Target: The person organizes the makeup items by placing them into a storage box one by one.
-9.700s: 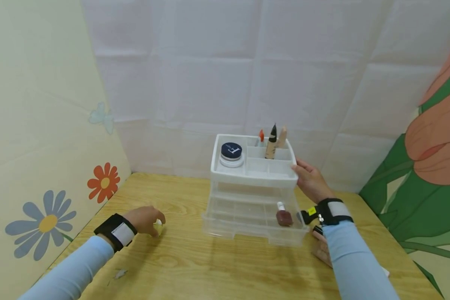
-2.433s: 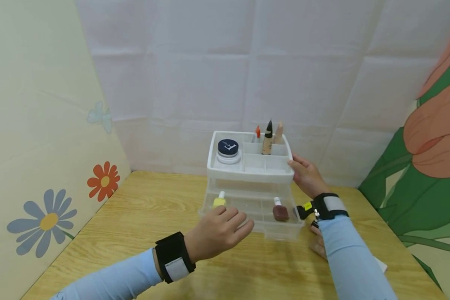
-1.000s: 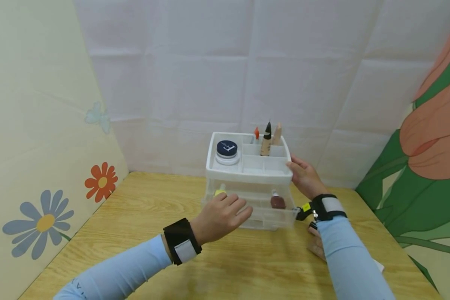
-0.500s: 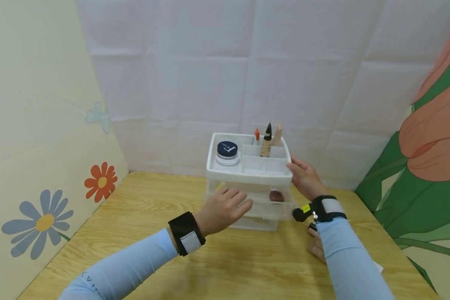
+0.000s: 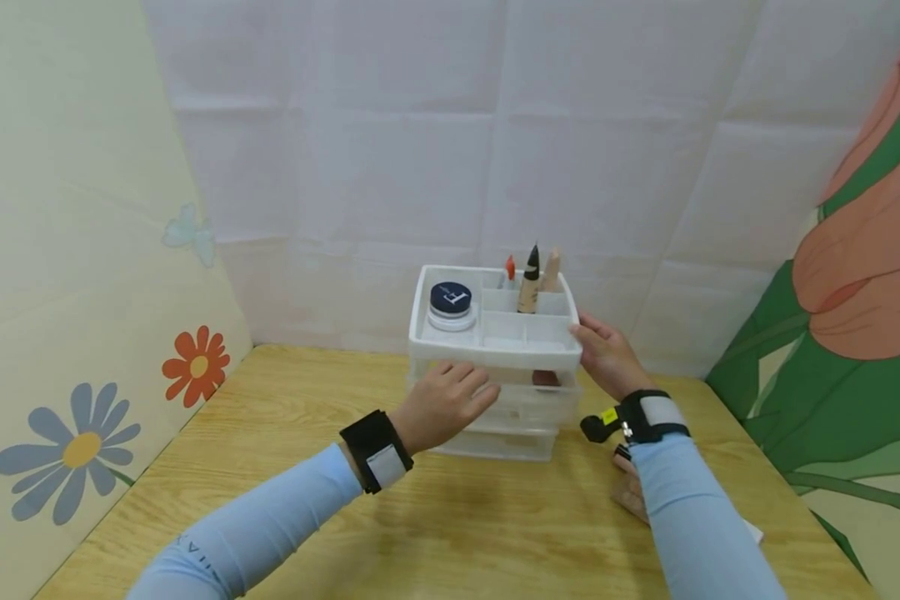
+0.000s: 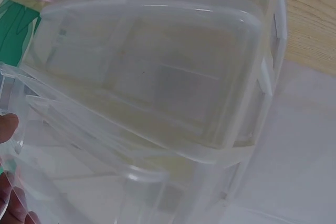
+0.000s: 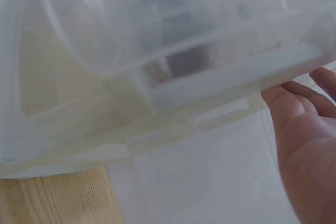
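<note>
A white plastic makeup organizer (image 5: 495, 357) with clear drawers stands on the wooden table. My left hand (image 5: 444, 408) grips the front of its upper clear drawer (image 5: 528, 408), now nearly level with the frame; in the left wrist view my thumb (image 6: 7, 128) lies against the clear plastic. My right hand (image 5: 611, 358) holds the organizer's right side, thumb at the top rim; the right wrist view shows its fingers along the plastic side. A dark red nail polish bottle (image 5: 546, 378) shows inside the drawer. The yellow bottle is mostly hidden behind my left hand.
On the organizer's top sit a dark-lidded round jar (image 5: 451, 300), a beige tube with black cap (image 5: 528, 287), an orange-tipped stick (image 5: 510, 268) and a beige pointed item (image 5: 552, 271). Beige items (image 5: 632, 497) lie partly under my right forearm. A white sheet (image 5: 345, 167) hangs behind.
My left hand set the yellow bottle in the drawer, then pushed the drawer from far out back into the organizer. The right hand kept holding the side.
</note>
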`<action>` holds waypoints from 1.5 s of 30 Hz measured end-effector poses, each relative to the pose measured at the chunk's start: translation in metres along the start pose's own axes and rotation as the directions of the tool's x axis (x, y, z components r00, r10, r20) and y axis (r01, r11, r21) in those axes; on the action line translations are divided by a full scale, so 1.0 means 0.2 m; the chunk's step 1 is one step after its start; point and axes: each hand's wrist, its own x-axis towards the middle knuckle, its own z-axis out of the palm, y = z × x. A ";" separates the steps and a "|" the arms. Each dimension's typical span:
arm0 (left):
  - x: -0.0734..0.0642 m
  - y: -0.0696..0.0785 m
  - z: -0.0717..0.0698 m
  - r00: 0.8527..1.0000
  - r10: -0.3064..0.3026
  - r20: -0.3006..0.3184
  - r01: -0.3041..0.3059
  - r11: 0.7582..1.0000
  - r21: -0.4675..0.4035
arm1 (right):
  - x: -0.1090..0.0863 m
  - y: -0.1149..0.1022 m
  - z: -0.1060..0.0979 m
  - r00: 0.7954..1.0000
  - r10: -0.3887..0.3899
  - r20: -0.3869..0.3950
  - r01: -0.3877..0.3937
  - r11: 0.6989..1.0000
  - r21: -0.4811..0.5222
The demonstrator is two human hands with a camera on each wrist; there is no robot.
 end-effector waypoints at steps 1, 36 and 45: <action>0.00 0.00 0.01 1.000 0.001 -0.002 -0.001 1.000 0.004 | 0.00 0.00 0.00 1.000 0.000 -0.002 0.000 1.000 -0.003; 0.00 -0.10 0.15 0.993 0.106 -0.043 -0.101 0.989 0.104 | -0.01 0.00 0.01 1.000 -0.010 -0.022 0.010 1.000 -0.022; 0.00 -0.11 0.15 0.991 0.122 -0.054 -0.116 0.987 0.113 | -0.01 0.00 0.01 0.999 -0.029 -0.017 0.029 1.000 -0.007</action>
